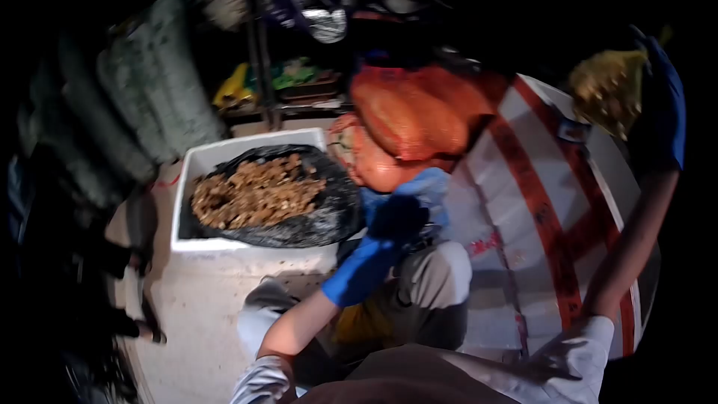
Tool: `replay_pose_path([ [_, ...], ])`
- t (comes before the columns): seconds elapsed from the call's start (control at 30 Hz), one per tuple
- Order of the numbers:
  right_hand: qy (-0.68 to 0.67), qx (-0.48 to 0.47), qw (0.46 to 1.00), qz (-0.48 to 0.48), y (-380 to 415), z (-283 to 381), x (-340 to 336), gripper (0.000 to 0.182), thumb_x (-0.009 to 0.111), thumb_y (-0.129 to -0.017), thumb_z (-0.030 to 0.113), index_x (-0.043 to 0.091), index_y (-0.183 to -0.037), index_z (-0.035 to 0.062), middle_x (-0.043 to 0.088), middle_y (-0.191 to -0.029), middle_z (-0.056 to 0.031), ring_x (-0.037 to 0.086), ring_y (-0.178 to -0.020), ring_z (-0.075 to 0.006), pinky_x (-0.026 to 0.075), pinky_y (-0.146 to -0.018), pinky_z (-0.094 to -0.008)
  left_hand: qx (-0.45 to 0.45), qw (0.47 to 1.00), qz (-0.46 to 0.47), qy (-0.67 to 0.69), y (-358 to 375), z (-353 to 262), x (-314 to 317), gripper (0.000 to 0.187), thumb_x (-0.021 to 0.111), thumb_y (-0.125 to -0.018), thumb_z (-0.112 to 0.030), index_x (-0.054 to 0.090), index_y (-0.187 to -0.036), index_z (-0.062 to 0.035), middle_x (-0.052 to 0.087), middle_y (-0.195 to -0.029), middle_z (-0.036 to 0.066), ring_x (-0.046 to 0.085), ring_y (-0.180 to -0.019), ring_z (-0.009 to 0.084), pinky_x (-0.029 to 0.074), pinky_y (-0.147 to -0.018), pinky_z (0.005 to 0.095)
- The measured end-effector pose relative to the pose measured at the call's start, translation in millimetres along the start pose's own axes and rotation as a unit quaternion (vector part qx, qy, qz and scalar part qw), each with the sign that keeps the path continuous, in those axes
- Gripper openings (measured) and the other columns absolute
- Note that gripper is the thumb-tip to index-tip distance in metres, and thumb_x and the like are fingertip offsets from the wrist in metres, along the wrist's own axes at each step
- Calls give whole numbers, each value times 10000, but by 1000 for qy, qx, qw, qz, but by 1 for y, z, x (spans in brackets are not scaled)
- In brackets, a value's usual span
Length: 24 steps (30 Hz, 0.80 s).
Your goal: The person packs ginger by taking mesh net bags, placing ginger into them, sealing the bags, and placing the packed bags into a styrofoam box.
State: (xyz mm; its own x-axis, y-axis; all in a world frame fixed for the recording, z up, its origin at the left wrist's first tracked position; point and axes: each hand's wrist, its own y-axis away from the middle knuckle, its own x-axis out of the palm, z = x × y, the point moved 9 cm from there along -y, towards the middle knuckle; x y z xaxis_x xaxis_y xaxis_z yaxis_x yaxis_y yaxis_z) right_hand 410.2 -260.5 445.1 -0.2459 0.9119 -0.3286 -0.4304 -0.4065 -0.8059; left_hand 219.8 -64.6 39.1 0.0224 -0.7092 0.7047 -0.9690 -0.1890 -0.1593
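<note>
My right hand [668, 105], in a blue glove, is raised at the far right. It grips the top of a see-through plastic bag [609, 93] with yellowish-brown pieces inside. My left hand [370, 258], also in a blue glove, reaches forward above my knees, beside a crumpled blue plastic bag [430, 191]. Its fingers lie in dark shadow, so whether they touch or hold the bag is hidden. Left of it stands a white foam box [179, 206] lined with a black plastic bag [329, 217]. Knobbly brown pieces [258, 193], resembling ginger, are heaped in it.
Orange mesh sacks [407, 116] lie behind the foam box. White cartons with red tape [516, 202] fill the right side. Long pale-green gourds [161, 78] lean at the left. Another person's foot [149, 329] shows at lower left. A dark post [262, 52] rises behind.
</note>
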Motion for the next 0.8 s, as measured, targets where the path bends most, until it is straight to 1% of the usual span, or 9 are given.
replay_pose_path([
  [0.07,-84,107,988,-68,-3,-28,-48,293,468,-849,160,503,-1098,9,550,-998,-50,516,-813,-106,419,-701,-185,53,994,55,-79,-31,-26,49,432,439,-817,-27,312,-1230,-40,405,-1181,67,405,-1078,143,321,-915,249],
  [0.1,209,-25,976,-47,0,-3,-51,284,475,-850,172,516,-1086,20,569,-900,-28,510,-777,-77,416,-673,-172,85,985,86,-122,-45,-35,76,413,436,-814,-18,332,-1213,-35,414,-1174,73,411,-1073,148,325,-912,252],
  [0.13,10,109,990,-87,-5,-30,-70,262,464,-856,187,541,-1044,21,564,-815,-26,510,-742,-66,414,-670,-168,104,975,116,-161,-52,-35,98,395,434,-811,-8,352,-1197,-30,424,-1167,79,416,-1067,153,328,-908,256],
  [0.2,238,-20,971,-30,-3,1,-68,233,478,-848,192,593,-897,-4,544,-742,-32,516,-700,-68,432,-625,-185,95,947,169,-255,-57,-15,117,385,410,-813,18,359,-1193,-17,410,-1191,92,411,-1083,166,325,-917,261],
  [0.3,219,147,962,-70,2,-40,-104,231,482,-837,175,610,-842,-17,590,-812,-66,524,-671,-81,451,-636,-208,-7,978,208,-1,-78,8,152,456,403,-805,43,293,-1245,3,341,-1269,110,370,-1144,183,309,-950,279],
  [0.43,169,251,953,-7,47,-69,-101,219,582,-759,155,603,-800,-59,588,-711,-107,585,-627,-141,494,-603,-227,17,975,210,-72,-102,30,159,455,435,-850,-136,264,-1259,-35,380,-1229,109,463,-1011,172,403,-795,272],
  [0.63,136,421,889,120,127,-117,-55,278,599,-759,176,580,-933,-39,594,-893,-111,578,-747,-138,478,-695,-221,-23,981,162,-102,-100,37,129,594,557,-778,-214,272,-1252,3,409,-1202,121,446,-1060,203,371,-871,303],
  [0.67,289,409,858,115,126,-109,-56,351,589,-761,181,529,-1038,-27,560,-982,-132,539,-887,-174,440,-776,-260,-32,978,129,-159,-91,30,129,601,548,-788,-282,284,-1244,6,431,-1175,113,457,-1038,188,377,-850,281],
  [0.8,284,226,915,177,109,-88,-39,323,561,-736,113,532,-1034,-11,576,-907,-144,556,-799,-202,445,-722,-278,26,984,91,-149,-88,17,94,566,548,-796,-260,304,-1227,15,455,-1131,108,480,-981,171,391,-841,274],
])
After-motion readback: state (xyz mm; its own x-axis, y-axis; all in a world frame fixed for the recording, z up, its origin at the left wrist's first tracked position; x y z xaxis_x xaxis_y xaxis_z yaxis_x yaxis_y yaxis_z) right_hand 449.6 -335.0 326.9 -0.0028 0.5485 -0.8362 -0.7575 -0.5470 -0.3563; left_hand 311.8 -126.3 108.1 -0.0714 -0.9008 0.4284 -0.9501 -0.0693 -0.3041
